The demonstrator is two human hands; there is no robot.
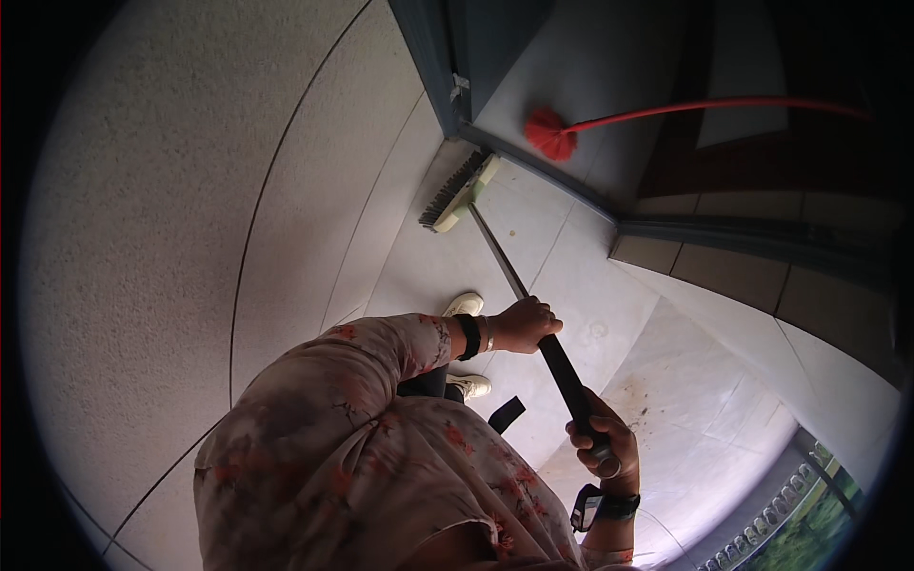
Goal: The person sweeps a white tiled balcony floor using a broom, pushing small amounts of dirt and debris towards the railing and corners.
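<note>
Black-handled broom (533, 305) with dark bristles, red mop (549, 132) — pale floor tiles (609, 305) — pink floral sleeve (381, 409).

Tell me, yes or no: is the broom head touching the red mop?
No. The broom head rests on the pale floor tiles by the wall, apart from the red mop behind the door frame.

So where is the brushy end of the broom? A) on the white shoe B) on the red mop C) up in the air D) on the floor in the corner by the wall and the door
D: the black-bristled, pale green broom head rests on the pale tiled floor where the wall meets the dark door frame, while both hands grip the long dark handle.
</note>
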